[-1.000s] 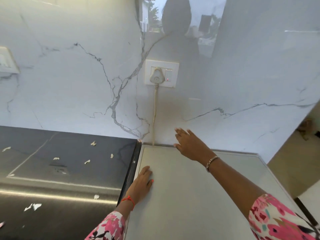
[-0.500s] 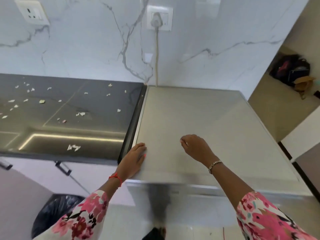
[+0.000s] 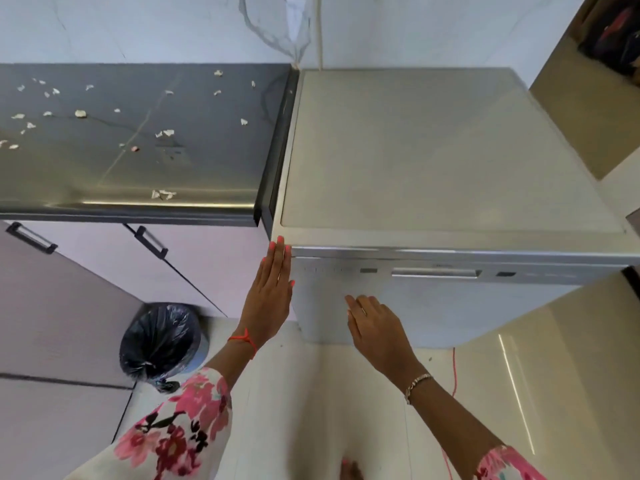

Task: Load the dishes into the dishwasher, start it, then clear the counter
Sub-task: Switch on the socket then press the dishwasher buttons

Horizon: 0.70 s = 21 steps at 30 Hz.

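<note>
Silver-grey metal makes up the dishwasher [image 3: 450, 150], which is seen from above, standing closed against the marble wall with its flat top bare. Its front panel is foreshortened: a recessed handle [image 3: 436, 273] can be made out, while the markings on either side of it are too blurred to be read. The left hand [image 3: 272, 289] is held flat and open, fingers together and pointing up, laid along the front left corner of the machine with the fingertips [image 3: 278, 242] at the top edge; nothing is gripped. The right hand [image 3: 372, 323] is spread loosely open in front of the door below the handle, empty (whether it touches the panel cannot be told). Just to the left, the dark tabletop [image 3: 138, 161] is strewn with small pale scraps [image 3: 162, 194], and its far-left part is cut off by the frame. Below it, a bin lined with a black bag [image 3: 161, 341] stands on the floor near the cabinet doors. A cord [image 3: 320, 32] runs up the wall behind the machine, its upper end out of view. Floral sleeves are cropped at the lower edge.
</note>
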Tool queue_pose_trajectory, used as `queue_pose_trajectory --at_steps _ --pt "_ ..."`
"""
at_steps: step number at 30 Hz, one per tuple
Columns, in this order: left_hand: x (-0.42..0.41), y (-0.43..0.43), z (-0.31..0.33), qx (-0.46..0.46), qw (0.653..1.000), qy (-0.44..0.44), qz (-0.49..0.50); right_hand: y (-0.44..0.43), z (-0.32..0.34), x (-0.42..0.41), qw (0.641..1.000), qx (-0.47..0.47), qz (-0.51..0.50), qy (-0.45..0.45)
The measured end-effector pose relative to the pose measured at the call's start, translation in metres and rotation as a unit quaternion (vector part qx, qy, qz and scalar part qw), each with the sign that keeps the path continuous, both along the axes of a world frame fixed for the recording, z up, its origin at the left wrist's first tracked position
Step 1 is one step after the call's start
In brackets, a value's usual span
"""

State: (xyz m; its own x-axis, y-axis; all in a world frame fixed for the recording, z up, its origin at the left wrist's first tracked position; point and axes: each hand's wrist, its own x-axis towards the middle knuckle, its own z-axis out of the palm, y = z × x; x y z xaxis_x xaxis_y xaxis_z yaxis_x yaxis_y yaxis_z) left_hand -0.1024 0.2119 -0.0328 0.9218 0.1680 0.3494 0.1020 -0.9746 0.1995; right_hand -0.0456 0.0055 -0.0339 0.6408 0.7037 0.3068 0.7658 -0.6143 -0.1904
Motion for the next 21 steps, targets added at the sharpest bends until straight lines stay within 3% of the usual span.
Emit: queue_pose_trajectory --at_steps 5,11,16,21 --pt "0.008 0.010 -0.064 0.073 0.995 -0.065 -0.001 0.027 -0.046 0.001 0.999 -0.015 -0.034 -0.040" --pt "0.042 0.030 -0.105 0.137 0.972 -0.188 -0.004 0.067 -0.091 0.015 0.987 0.008 -0.034 -0.156" --pt "0.072 0.036 -0.125 0.144 0.946 -0.292 -0.003 0.089 -0.120 0.030 0.971 0.041 -0.075 -0.222" --pt "0.092 0.034 -0.135 0.136 0.919 -0.370 -0.025 0.093 -0.126 0.047 0.951 0.080 -0.046 -0.294"
